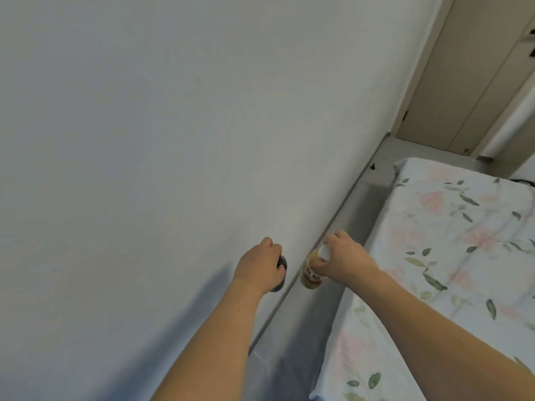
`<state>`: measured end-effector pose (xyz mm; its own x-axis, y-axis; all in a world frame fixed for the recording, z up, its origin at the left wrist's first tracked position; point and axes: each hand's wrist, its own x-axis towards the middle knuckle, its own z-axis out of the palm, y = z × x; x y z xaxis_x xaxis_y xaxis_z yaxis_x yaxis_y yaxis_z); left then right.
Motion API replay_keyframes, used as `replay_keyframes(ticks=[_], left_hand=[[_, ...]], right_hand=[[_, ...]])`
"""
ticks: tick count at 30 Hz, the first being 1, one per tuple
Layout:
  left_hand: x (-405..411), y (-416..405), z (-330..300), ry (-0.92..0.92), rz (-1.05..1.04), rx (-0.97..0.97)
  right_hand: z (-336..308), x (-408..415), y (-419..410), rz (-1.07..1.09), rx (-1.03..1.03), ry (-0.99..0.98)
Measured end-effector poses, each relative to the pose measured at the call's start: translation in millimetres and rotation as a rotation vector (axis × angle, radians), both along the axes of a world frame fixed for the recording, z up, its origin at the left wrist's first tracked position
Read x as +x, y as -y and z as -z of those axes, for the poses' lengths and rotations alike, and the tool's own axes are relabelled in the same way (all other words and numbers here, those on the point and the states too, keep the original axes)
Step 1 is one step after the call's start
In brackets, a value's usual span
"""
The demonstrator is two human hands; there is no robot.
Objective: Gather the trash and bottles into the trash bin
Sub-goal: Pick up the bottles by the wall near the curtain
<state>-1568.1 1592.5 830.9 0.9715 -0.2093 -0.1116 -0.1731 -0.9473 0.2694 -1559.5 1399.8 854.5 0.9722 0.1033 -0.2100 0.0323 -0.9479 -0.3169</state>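
Note:
My right hand (pixel 343 260) grips the white-capped top of a bottle (pixel 311 274) filled with yellowish drink and wrapped in a red and white label. The bottle hangs upright over the narrow grey floor strip between wall and bed. My left hand (pixel 260 266) curls round a dark object (pixel 281 266), mostly hidden behind the fingers; only a dark rounded edge shows, held close to the white wall. No trash bin is in view.
A white wall (pixel 144 140) fills the left. A bed with a floral sheet (pixel 451 256) lies on the right. A narrow grey floor gap (pixel 362 204) runs between them toward beige cabinet doors (pixel 451 91) at the far end.

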Motion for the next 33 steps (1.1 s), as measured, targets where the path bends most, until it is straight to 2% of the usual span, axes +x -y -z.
replay_keyframes(ticks=[4, 19, 24, 33], left_hand=[[60.1, 35.4, -1.8, 0.038, 0.185, 0.069], [246.7, 155.6, -18.6, 0.123, 0.497, 0.123], [302.4, 213.1, -21.2, 0.067, 0.611, 0.17], [409.2, 326.5, -41.7, 0.09, 0.711, 0.207]], right_hand=[[-1.1, 37.1, 33.6, 0.112, 0.043, -0.014], [-13.6, 169.5, 119.4, 0.382, -0.003, 0.143], [-18.7, 208.3, 168.8, 0.464, -0.007, 0.125], [-23.0, 291.8, 272.1, 0.593, 0.013, 0.108]])
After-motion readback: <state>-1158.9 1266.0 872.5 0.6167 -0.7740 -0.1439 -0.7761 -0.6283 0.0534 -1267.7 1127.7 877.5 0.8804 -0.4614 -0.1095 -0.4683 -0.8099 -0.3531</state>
